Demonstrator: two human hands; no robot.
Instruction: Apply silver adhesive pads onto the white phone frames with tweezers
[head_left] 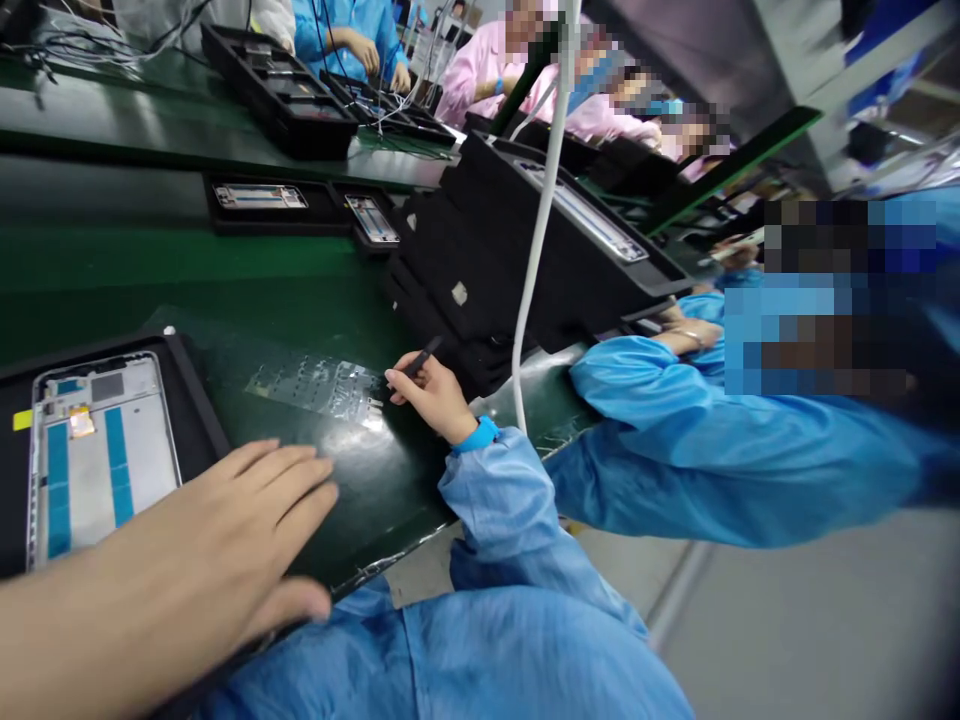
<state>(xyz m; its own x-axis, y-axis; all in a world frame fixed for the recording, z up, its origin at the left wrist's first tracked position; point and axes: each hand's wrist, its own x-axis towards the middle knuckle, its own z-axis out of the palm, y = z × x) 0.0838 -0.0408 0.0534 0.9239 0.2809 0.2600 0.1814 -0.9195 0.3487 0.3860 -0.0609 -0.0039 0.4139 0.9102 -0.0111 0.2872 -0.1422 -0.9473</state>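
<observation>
My left hand (225, 530) lies flat with its fingers slightly apart on the dark green bench mat (262, 300), just beside a black tray (201, 420). That tray holds a silver phone mid-frame (97, 460) with blue strips, a grey patch and a small gold part. My right hand (431, 395), with a blue wrist strap, grips a slim black stylus (424, 358). Its lower end is hidden by my fingers. Close to my right fingertips, a clear plastic sheet (319, 390) of small printed labels lies on the mat.
A tall black foam rack (480, 250) with a phone frame stands beyond my right hand. A white cable (536, 270) hangs in front of it. A co-worker's blue sleeve (712, 450) reaches in from the right. Further trays and pink-clad workers lie behind.
</observation>
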